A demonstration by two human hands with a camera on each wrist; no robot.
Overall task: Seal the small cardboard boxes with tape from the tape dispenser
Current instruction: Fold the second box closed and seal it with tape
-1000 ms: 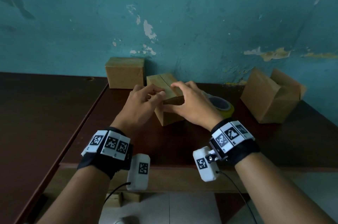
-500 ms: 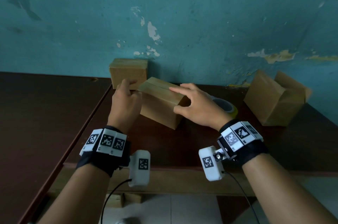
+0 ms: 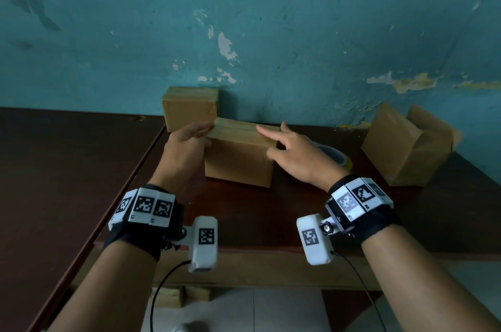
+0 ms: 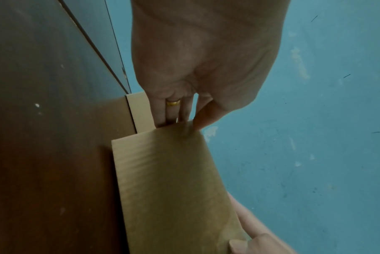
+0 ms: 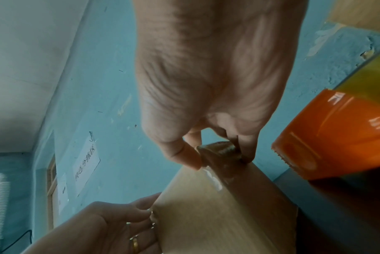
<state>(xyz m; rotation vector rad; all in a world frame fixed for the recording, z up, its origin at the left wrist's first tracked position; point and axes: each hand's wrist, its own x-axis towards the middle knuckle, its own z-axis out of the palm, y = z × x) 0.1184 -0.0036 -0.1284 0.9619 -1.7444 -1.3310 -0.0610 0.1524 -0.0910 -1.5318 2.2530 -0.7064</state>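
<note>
A small closed cardboard box (image 3: 238, 160) stands on the dark wooden table (image 3: 244, 217), with a seam along its top. My left hand (image 3: 202, 132) grips its upper left end, fingers behind the edge (image 4: 180, 120). My right hand (image 3: 267, 141) pinches the upper right corner, index finger along the top and thumb on the front face. In the right wrist view that corner carries shiny clear tape (image 5: 215, 178) under my right hand (image 5: 219, 158). The orange tape dispenser (image 5: 336, 142) with its yellowish roll (image 3: 339, 159) lies just right of the box, mostly hidden behind my right hand.
A second closed box (image 3: 189, 106) sits against the teal wall (image 3: 271, 33), touching the held box's back left corner. An open-flapped box (image 3: 406, 147) stands at the right. A second table (image 3: 54, 182) adjoins on the left. The table's front edge (image 3: 244, 247) is near my wrists.
The box has turned from a diagonal to facing me squarely and now stands flat. My left hand shifted to its left end; my right hand stays on the right corner.
</note>
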